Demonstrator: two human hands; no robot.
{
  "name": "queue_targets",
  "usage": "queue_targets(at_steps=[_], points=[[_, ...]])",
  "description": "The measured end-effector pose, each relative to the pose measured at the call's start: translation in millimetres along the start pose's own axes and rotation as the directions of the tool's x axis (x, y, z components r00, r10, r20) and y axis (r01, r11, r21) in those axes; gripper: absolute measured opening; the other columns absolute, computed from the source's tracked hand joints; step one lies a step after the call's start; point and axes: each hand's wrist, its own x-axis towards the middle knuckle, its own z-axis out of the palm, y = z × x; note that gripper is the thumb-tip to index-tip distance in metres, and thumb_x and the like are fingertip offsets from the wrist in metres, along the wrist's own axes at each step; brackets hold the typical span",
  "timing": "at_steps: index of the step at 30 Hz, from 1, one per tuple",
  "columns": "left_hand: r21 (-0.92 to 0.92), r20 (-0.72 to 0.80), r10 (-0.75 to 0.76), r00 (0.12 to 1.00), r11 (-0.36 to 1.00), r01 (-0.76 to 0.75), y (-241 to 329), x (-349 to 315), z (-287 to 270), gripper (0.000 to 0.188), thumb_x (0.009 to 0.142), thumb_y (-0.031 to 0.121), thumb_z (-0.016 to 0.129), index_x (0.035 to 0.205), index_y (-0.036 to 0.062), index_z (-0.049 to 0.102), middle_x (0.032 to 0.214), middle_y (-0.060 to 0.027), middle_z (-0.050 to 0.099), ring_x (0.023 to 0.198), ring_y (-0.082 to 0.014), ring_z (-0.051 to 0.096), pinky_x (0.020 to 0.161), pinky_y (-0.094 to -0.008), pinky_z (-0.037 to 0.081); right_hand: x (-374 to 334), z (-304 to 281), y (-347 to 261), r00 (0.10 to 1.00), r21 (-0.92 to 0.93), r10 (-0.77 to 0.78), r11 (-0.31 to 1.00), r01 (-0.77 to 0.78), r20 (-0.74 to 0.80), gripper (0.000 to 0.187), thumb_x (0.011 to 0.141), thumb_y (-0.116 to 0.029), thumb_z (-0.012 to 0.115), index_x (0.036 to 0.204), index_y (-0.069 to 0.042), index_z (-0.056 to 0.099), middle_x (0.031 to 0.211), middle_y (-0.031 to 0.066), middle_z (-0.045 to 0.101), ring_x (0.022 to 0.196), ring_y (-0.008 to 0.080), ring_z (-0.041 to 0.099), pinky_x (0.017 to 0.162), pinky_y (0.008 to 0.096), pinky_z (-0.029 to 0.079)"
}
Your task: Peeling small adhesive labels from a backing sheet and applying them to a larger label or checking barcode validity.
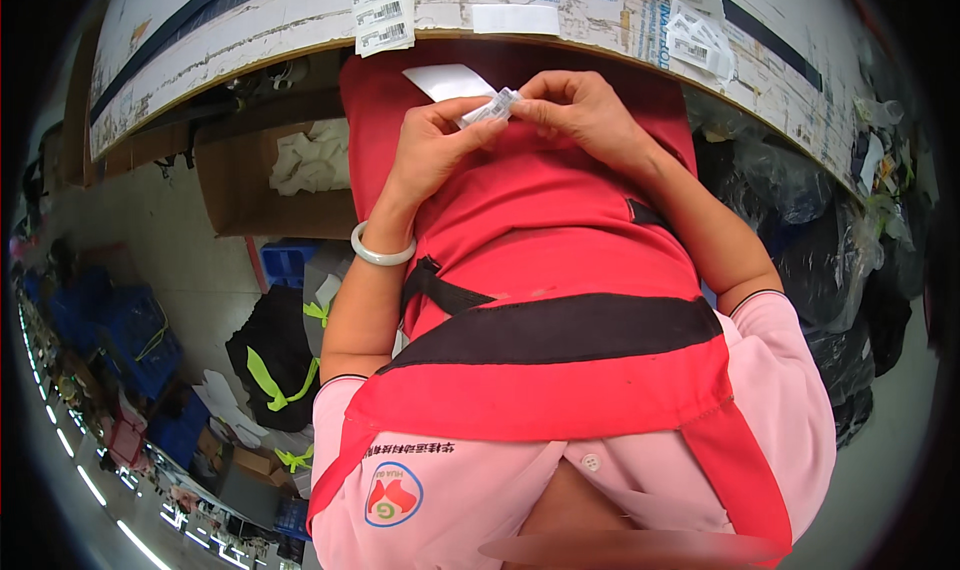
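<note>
Between my hands, over the lap of my red apron, is a small white printed label. My left hand pinches its lower left part between thumb and fingers. My right hand has thumb and forefinger closed on the upper right corner. A blank white strip sticks out beyond my left fingers, toward the table; I cannot tell whether it is joined to the label. A pale bangle sits on my left wrist.
The worn table's front edge runs just beyond my hands. On it lie stacked labels, a blank white strip and more labels. A cardboard box stands below left; dark plastic bags are at right.
</note>
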Motion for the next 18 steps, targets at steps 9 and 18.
queue_targets(at_steps=[9,18], points=[[0.064,0.064,-0.048,0.997,0.997,0.044,-2.5,1.5,-5.5,0.021,0.086,0.010,0.067,0.102,-0.0042,0.068,0.079,-0.0036,0.066,0.065,-0.0075,0.058,0.058,-0.0199,0.046,8.1,2.8,-4.6,0.961,-0.125,-0.275,0.955,0.270,-0.021,0.014,0.087,-0.013,0.065,0.091,0.000,0.066,0.083,0.0046,0.065,0.078,0.0102,0.059,0.076,0.0237,0.048],[-0.072,0.015,-0.026,1.000,0.997,0.027,-0.5,4.8,-9.3,0.046,0.095,0.038,0.053,0.093,-0.0054,0.069,0.084,-0.0100,0.067,0.071,-0.0119,0.062,0.064,-0.0226,0.048,25.5,-33.7,-30.3,0.937,-0.040,-0.234,0.972,0.232,-0.260,0.019,0.089,-0.018,0.064,0.096,0.000,0.065,0.075,0.0013,0.062,0.064,0.0061,0.059,0.056,0.0184,0.048]])
